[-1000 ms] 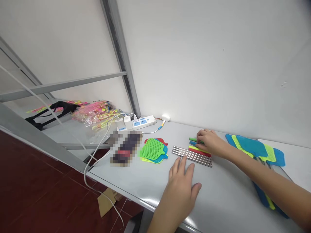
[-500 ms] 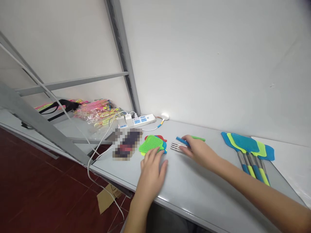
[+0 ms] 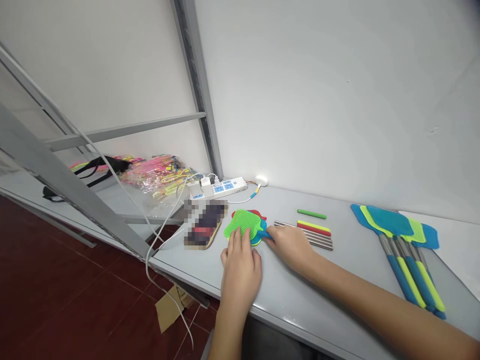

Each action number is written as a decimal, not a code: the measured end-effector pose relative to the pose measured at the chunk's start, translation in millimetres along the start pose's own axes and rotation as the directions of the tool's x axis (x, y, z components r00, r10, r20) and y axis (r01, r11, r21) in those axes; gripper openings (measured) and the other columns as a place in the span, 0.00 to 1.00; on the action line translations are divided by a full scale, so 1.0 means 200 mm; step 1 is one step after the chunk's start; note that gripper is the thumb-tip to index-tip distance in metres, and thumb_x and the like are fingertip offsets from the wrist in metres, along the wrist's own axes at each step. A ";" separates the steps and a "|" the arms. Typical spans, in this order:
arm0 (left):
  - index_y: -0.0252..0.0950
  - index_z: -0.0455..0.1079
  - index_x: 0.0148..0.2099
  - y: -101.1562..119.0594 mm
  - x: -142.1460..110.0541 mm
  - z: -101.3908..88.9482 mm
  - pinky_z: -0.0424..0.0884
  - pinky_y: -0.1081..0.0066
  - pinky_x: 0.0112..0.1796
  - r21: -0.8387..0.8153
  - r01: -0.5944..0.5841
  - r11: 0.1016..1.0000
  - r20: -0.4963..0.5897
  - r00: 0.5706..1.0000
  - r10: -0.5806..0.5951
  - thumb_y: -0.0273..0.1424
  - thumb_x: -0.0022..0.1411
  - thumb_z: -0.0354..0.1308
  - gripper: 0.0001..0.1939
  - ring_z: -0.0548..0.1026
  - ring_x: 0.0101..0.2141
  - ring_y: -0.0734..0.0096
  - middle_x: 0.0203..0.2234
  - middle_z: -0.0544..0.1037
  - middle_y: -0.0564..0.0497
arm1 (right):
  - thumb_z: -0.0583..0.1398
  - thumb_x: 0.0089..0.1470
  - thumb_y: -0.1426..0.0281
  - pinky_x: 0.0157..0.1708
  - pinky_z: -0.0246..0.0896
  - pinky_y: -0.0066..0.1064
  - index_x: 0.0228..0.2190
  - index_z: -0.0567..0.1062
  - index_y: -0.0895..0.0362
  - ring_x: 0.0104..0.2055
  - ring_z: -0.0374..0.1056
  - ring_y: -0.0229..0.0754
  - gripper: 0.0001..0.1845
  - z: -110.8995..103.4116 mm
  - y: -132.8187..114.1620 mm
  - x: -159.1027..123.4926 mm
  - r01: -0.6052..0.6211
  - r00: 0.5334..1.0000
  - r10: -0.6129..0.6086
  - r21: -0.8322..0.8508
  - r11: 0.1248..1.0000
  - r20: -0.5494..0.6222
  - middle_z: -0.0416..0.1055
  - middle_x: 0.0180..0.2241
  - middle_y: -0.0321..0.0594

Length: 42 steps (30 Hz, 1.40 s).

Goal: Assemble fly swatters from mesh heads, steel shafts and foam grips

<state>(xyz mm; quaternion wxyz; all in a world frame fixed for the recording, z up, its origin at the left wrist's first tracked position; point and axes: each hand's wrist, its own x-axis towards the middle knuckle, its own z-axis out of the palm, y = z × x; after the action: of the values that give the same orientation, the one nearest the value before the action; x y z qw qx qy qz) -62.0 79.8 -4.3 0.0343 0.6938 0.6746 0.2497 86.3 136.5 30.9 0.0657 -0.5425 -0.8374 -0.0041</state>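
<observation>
My left hand [image 3: 240,265] lies with its fingers stretched flat over the lower part of a green perforated fly swatter head [image 3: 245,221]. Under that head, edges of a red swatter head [image 3: 258,212] and a blue one stick out. My right hand [image 3: 290,245] is closed around a blue handle tube [image 3: 264,234], whose end meets the neck side of the heads; whether it is pushed onto a neck I cannot tell. Beside this hand lie several metal rods [image 3: 317,239], with yellow and red tubes [image 3: 314,228] on them, and a green tube [image 3: 312,214] behind.
At right lies a pile of blue and yellow-green fly swatters [image 3: 393,220] with handles, beside a white sheet [image 3: 455,250]. A blurred-out phone [image 3: 206,227] and a power strip [image 3: 228,187] with cables are at left. Bagged colourful goods [image 3: 157,175] lie behind the metal frame [image 3: 204,90].
My right hand has moved left with the blue tube, from over the metal rods to the neck of the swatter heads. My left fingers now lie further onto the green head.
</observation>
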 end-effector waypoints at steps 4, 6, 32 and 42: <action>0.34 0.54 0.65 -0.01 0.00 0.00 0.58 0.48 0.54 0.004 -0.003 1.000 -0.006 1.000 0.003 0.28 0.67 0.42 0.25 0.54 0.64 0.53 0.64 0.59 0.38 | 0.56 0.61 0.65 0.26 0.47 0.29 0.32 0.74 0.54 0.33 0.73 0.43 0.09 -0.02 0.03 -0.03 -0.027 1.000 0.027 0.013 1.000 -0.006 0.78 0.31 0.40; 0.34 0.54 0.65 -0.01 0.00 0.01 0.58 0.48 0.54 0.007 -0.004 1.000 -0.008 1.000 0.004 0.29 0.68 0.42 0.24 0.54 0.64 0.52 0.64 0.58 0.38 | 0.56 0.61 0.65 0.25 0.47 0.29 0.32 0.74 0.54 0.32 0.73 0.43 0.09 -0.04 0.05 -0.05 -0.054 0.998 0.055 0.028 0.998 -0.019 0.77 0.30 0.39; 0.48 0.55 0.66 0.26 -0.13 0.09 0.58 0.51 0.57 -0.182 -0.550 0.815 0.184 0.795 0.578 0.37 0.67 0.49 0.26 0.51 0.65 0.54 0.66 0.56 0.52 | 0.52 0.63 0.60 0.33 0.55 0.28 0.35 0.72 0.51 0.34 0.72 0.41 0.12 0.02 0.35 -0.82 -0.243 0.966 0.255 0.444 0.863 0.033 0.76 0.33 0.34; 0.46 0.64 0.62 0.21 -0.11 0.19 0.64 0.52 0.54 -0.037 -0.461 0.887 0.097 0.881 0.462 0.44 0.64 0.52 0.25 0.60 0.62 0.51 0.64 0.61 0.50 | 0.49 0.63 0.66 0.39 0.58 0.32 0.45 0.70 0.52 0.39 0.71 0.44 0.13 -0.04 0.30 -0.86 -0.208 0.972 0.235 0.389 0.897 -0.023 0.75 0.37 0.39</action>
<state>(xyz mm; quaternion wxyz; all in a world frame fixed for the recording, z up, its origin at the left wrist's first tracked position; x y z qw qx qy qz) -7.5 66.2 -27.4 0.0131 0.8462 0.4858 0.2187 211.4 3.4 15.7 0.1998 -0.6103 -0.7520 0.1487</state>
